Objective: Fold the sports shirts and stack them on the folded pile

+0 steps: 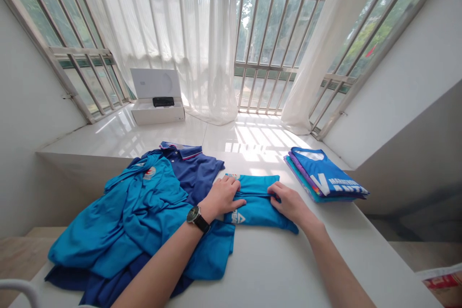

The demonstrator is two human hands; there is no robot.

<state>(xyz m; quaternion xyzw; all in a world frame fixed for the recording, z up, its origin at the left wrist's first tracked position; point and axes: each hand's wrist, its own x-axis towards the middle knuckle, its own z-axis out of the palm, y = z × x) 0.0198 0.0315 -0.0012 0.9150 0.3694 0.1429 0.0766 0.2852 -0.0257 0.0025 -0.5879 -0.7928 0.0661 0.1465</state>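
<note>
A white glossy ledge runs toward a barred window hung with sheer white curtains. On the ledge, a loose heap of blue and navy polo shirts lies left, and a neat stack of folded blue and purple printed shirts lies right, apparently keeping folded garments apart from unfolded ones. Between them is a folded bright-blue shirt. The left hand, open and flat, presses on this shirt, seemingly to hold its layers in place; a black wristwatch circles that wrist. The right hand has its fingers curled at the fold; whether they pinch the cloth cannot be told. Beyond stands an open white box holding a black object, too small to identify. A printed packet is cut off at the lower right corner.
</note>
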